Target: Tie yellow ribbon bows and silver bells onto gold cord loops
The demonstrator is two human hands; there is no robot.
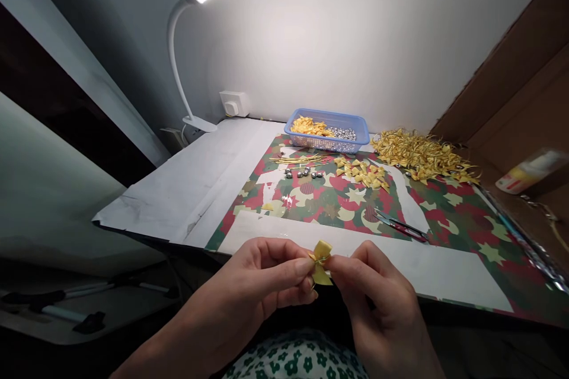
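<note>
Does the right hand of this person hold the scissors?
No, the scissors lie on the worktop beyond the right hand, whose fingertips are at a yellow bow.

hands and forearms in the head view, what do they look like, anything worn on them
The bare left hand and bare right hand have slender fingers and no gloves. No sleeve shows on the bare left forearm; little of the right forearm is in view. White cloth with green flowers covers the lap.
</note>
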